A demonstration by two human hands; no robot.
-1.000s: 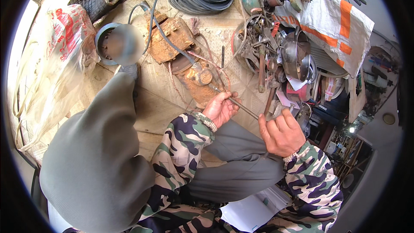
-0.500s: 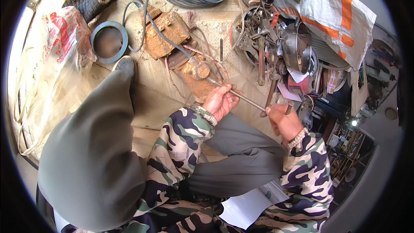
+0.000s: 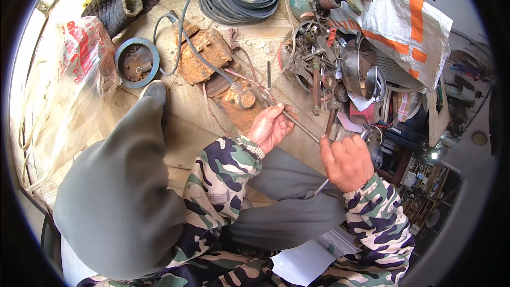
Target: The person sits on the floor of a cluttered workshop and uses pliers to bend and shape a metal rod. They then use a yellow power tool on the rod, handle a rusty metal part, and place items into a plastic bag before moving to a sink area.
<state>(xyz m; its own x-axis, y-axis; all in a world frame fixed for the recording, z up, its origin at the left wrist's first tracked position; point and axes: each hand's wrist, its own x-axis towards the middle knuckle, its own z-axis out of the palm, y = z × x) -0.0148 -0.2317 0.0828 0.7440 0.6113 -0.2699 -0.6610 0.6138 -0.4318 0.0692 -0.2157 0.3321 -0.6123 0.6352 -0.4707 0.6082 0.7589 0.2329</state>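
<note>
A T-handle wrench (image 3: pixel 305 129) slants from a rusty pump (image 3: pixel 204 56) up toward my right. My left hand (image 3: pixel 270 127) closes its thumb and fingers round the shaft, midway along it. Wrapped over the crossbar is my right hand (image 3: pixel 348 162), and the bar's ends stick out above and below the fist. The wrench's far tip meets the pump near a round, rust-caked boss (image 3: pixel 245 98); exactly how it seats there is too small to tell. A dark cable and a pinkish rope (image 3: pixel 213 109) run from the pump.
A blue-rimmed round pan (image 3: pixel 119 53) with small metal parts lies left of the pump, by my shoe (image 3: pixel 155 94). Coiled cable (image 3: pixel 239 0) sits at the back. Heaped tools (image 3: pixel 316 56), a metal bowl (image 3: pixel 357 69) and a white-orange sack (image 3: pixel 393 16) crowd the right.
My right hand has turned the crossbar, and its lower end now shows below the fist. My left hand stays on the shaft. The view has shifted slightly.
</note>
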